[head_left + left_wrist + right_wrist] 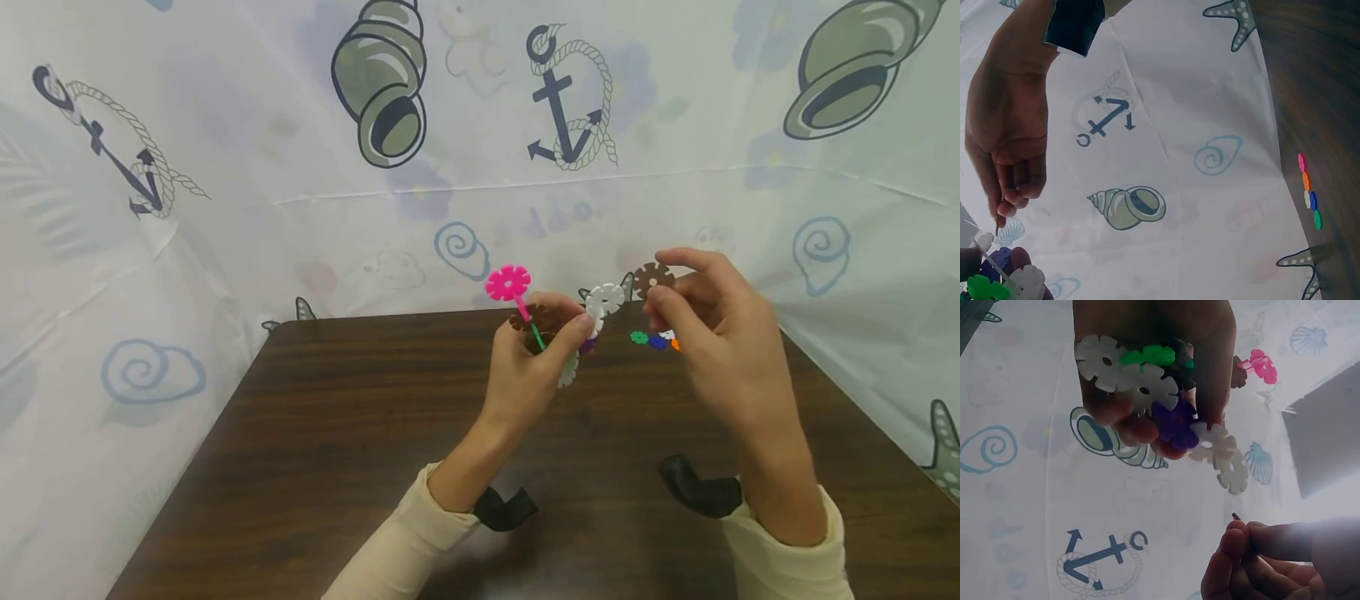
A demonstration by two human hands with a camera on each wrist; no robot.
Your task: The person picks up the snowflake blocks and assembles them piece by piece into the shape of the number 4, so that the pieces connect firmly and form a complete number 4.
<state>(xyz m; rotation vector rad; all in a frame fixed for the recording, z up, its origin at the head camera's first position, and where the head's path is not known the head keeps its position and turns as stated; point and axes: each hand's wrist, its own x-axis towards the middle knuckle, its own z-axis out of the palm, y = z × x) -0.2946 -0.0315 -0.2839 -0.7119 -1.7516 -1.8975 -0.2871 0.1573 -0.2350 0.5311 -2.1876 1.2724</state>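
My left hand (525, 367) grips a joined cluster of notched plastic discs. In the right wrist view the cluster shows white discs (1145, 389), a green disc (1150, 356), a purple disc (1175, 422) and a pink disc (1263, 366) at its far side. Two white discs (604, 298) stick out toward my right hand (731, 350), which pinches a single brown disc (653, 280) between thumb and forefinger. A small gap separates the brown disc from the cluster. My left palm hides part of the cluster.
On the dark wooden table (337, 433), near its back edge, lie several loose discs, among them a green one (639, 337) and a blue one (657, 342). A white printed cloth (247, 250) hangs behind and beside the table.
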